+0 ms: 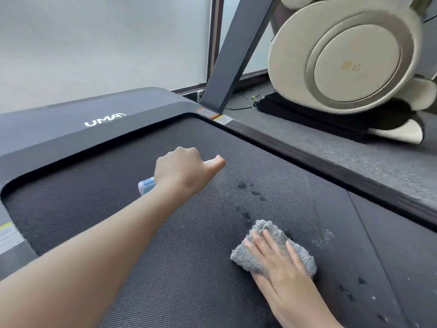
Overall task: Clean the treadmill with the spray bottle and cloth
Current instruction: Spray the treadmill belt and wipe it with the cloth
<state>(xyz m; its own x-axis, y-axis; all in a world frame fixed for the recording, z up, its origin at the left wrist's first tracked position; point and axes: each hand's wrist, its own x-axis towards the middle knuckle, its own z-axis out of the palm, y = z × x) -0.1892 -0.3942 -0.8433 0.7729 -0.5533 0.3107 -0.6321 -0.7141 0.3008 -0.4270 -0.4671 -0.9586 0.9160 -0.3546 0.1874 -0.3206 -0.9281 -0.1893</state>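
Note:
The treadmill's dark textured belt [132, 204] fills the middle of the view, with a black motor cover [71, 119] behind it. My left hand [184, 171] grips a small spray bottle [146, 185] over the belt; only its blue-and-white end shows by my wrist. Wet dark spots [250, 192] mark the belt to the right of that hand. My right hand [276, 259] presses flat, fingers straight, on a grey fluffy cloth [267, 228] lying on the belt near its right side.
The treadmill's right side rail [307, 162] and slanted dark upright [238, 50] border the belt. A beige massage chair [350, 58] stands on the grey floor [354, 157] to the right. A pale wall [94, 43] is behind.

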